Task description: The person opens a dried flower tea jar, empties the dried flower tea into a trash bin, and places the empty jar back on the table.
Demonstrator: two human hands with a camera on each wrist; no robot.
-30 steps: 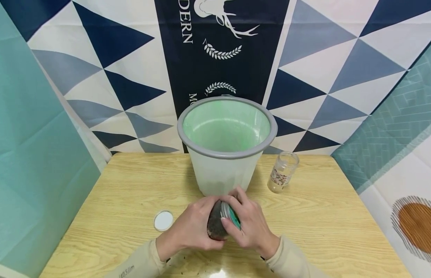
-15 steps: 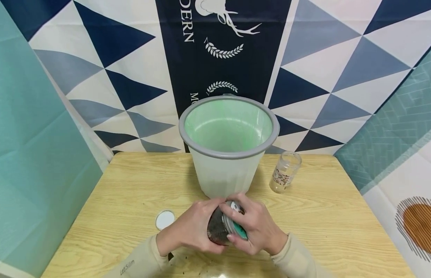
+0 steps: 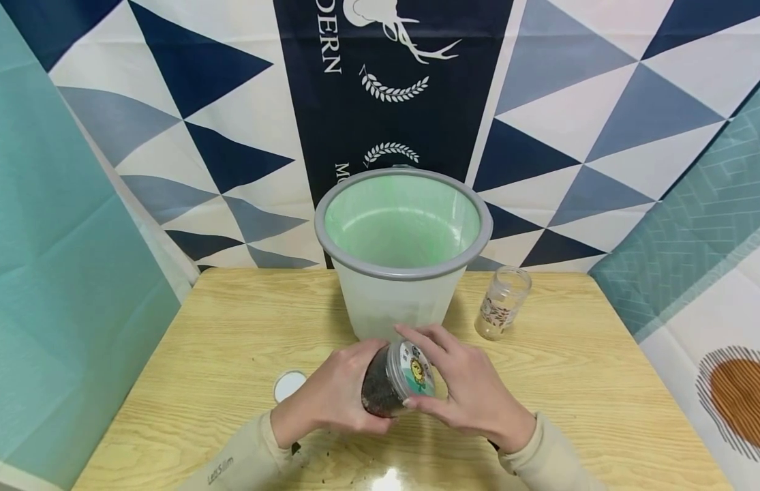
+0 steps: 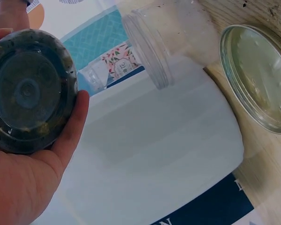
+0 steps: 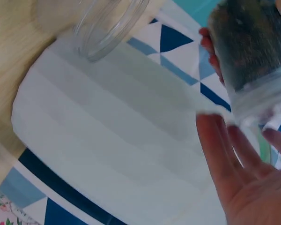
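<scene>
My left hand (image 3: 339, 395) grips a jar (image 3: 380, 392) full of dark contents, tilted with its lid toward the right. Its capped end bears a white and green label (image 3: 418, 372) with a yellow figure. In the left wrist view the jar's round base (image 4: 28, 93) faces the camera. Around the lid spreads my right hand (image 3: 462, 382), its thumb near the rim and its fingers fairly straight; in the right wrist view the fingers (image 5: 210, 145) stand loose beside the lid. A clear jar (image 4: 150, 47) stands mouth up close by, barely visible in the head view.
Behind the hands stands a pale bucket (image 3: 398, 307) with a grey rim and greenish inside. A printed glass jar (image 3: 502, 303) is to its right. A round white lid (image 3: 287, 386) lies left on the wooden table (image 3: 232, 341). Dark crumbs lie near the front.
My right hand has loosened its grip on the lid and spread its fingers. The label has come into fuller view. My left hand keeps holding the jar.
</scene>
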